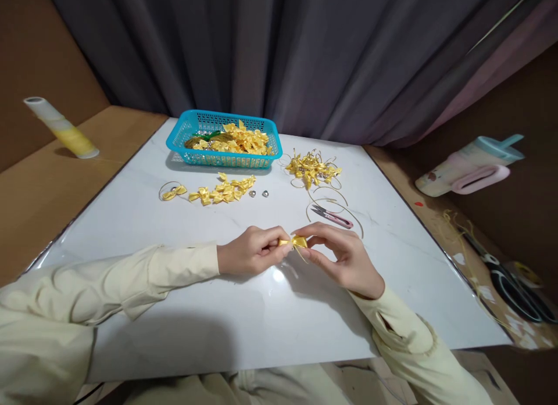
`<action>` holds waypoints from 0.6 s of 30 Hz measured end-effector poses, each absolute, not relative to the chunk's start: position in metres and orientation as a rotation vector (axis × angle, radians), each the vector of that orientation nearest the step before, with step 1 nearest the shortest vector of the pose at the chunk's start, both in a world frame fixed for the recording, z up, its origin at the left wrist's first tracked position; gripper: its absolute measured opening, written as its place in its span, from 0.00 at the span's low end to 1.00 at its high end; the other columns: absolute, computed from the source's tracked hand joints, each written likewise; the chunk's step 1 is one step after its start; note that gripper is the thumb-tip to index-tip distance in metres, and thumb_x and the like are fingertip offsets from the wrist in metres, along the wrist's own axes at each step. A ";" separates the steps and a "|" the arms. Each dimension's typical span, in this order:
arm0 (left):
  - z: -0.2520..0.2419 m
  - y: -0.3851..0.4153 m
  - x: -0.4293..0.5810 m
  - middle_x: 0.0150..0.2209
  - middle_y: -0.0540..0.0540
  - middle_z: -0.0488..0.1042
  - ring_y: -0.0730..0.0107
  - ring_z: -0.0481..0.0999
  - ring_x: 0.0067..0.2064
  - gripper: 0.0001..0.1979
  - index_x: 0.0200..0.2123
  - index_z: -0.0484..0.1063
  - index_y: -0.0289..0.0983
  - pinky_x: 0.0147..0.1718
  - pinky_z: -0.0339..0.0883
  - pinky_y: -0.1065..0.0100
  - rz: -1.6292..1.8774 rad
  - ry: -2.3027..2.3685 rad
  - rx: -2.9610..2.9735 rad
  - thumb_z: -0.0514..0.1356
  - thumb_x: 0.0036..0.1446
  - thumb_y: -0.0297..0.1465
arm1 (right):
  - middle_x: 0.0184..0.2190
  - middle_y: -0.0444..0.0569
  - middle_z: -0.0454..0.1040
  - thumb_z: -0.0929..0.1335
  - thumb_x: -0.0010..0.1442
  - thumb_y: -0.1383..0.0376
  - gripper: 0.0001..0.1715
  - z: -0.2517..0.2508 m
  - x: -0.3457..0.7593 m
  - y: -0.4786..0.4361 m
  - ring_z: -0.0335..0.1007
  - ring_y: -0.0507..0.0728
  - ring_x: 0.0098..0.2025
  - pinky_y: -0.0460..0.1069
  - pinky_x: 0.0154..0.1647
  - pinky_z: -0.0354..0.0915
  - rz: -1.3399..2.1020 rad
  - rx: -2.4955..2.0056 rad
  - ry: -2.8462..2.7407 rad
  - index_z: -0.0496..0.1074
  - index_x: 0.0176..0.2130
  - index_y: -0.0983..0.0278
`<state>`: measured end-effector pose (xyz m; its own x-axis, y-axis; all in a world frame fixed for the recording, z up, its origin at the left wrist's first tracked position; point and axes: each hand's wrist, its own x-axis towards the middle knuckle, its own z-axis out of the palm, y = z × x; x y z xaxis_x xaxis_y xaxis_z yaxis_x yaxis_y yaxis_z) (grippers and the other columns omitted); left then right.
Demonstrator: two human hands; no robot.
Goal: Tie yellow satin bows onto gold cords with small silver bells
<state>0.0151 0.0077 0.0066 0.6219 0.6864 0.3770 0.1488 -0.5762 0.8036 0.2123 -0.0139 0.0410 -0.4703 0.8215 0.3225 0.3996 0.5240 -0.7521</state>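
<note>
Between my two hands, above the white tabletop (261, 329), is a yellow ribbon bow (299, 241) with a thin gold cord hanging from it. My left hand (255, 249) pinches the bow's left loop between thumb and forefinger. On the other side, the fingertips of my right hand (344, 257) close on the right loop. Just beyond my right hand lie pink-handled thread snips (332, 217) and loose lengths of gold cord (355, 213). Two small silver bells (265, 193) rest ahead of my left hand, beside a row of yellow bows (222, 190).
At the back stands a blue basket (174, 139) of yellow bows. A pile of bows with cords (313, 167) lies right of it. A yellow-wrapped tube (70, 135) stands left; a tumbler (462, 167) and black-handled scissors (510, 289) are at the right.
</note>
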 end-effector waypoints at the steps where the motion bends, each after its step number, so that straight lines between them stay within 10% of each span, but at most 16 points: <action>1: 0.007 0.008 0.015 0.15 0.59 0.49 0.81 0.49 0.17 0.06 0.29 0.64 0.36 0.17 0.48 0.76 0.896 0.645 2.081 0.51 0.57 0.30 | 0.35 0.50 0.75 0.67 0.57 0.67 0.09 0.041 0.212 -0.014 0.70 0.52 0.31 0.47 0.32 0.69 0.769 -0.980 -2.092 0.70 0.40 0.65; 18: 0.011 0.009 0.016 0.16 0.58 0.53 0.81 0.51 0.18 0.08 0.27 0.63 0.35 0.18 0.49 0.76 0.880 0.701 1.977 0.50 0.58 0.31 | 0.37 0.52 0.74 0.65 0.57 0.70 0.09 0.045 0.215 -0.012 0.70 0.55 0.38 0.50 0.37 0.68 0.544 -0.882 -2.170 0.69 0.41 0.64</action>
